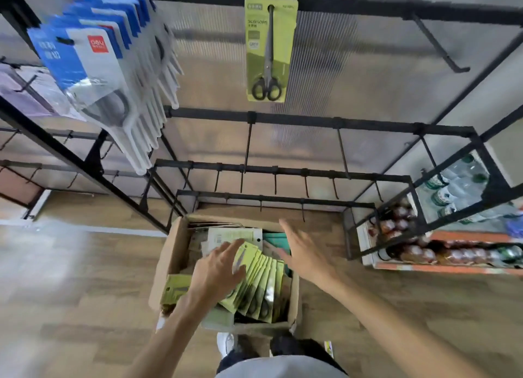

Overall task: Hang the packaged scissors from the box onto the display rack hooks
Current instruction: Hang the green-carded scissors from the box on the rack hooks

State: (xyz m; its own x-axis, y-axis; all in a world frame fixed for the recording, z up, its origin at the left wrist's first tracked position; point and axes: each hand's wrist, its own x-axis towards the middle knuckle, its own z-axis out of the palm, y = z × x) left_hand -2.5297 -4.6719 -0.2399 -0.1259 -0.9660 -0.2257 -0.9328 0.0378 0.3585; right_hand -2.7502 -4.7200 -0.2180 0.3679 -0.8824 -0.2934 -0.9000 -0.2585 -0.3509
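Observation:
A cardboard box (169,261) stands on the floor below the rack. Inside it lies a fanned stack of green packaged scissors (261,284). My left hand (218,270) rests on the left end of that stack, fingers spread over the top pack; whether it grips one I cannot tell. Over the box's right side hovers my right hand (304,250), flat with fingers apart, holding nothing. One green scissors pack (268,49) hangs from a hook on the top black rail (353,8) of the display rack.
Blue and white packs (107,55) fill a hook at upper left. A bare hook (438,46) juts out at upper right, and several bare hooks (276,183) line the lower rails. Shelves of bottles (452,196) stand at right. My shoes (226,343) are just behind the box.

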